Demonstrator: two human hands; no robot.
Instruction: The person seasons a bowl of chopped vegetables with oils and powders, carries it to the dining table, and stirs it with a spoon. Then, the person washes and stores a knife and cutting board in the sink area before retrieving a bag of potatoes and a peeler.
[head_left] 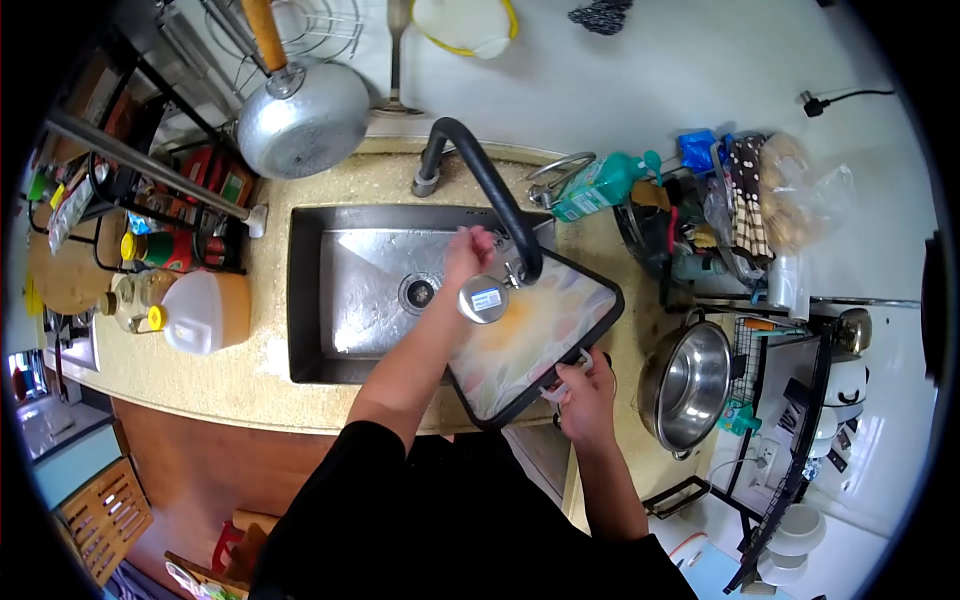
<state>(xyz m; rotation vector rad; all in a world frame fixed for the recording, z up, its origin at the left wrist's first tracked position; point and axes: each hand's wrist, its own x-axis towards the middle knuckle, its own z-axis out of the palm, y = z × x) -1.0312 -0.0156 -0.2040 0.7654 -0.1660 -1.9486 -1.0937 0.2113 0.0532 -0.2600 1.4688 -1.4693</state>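
My right hand is closed around the light handle of a rectangular cutting board, which has a dark rim and a pale patterned face. The board lies slanted over the right part of the steel sink and its front edge. My left hand is over the sink, left of the board's upper part, its fingers curled; anything inside them is hidden. Above my left wrist is the round faucet head with a small lit display, at the end of the black curved faucet. An orange-yellow blur shows on the board beside it.
A steel pot stands to the right, by a dish rack. A green bottle is behind the sink. To the left are a plastic jug and several condiment bottles. A pan hangs at the back.
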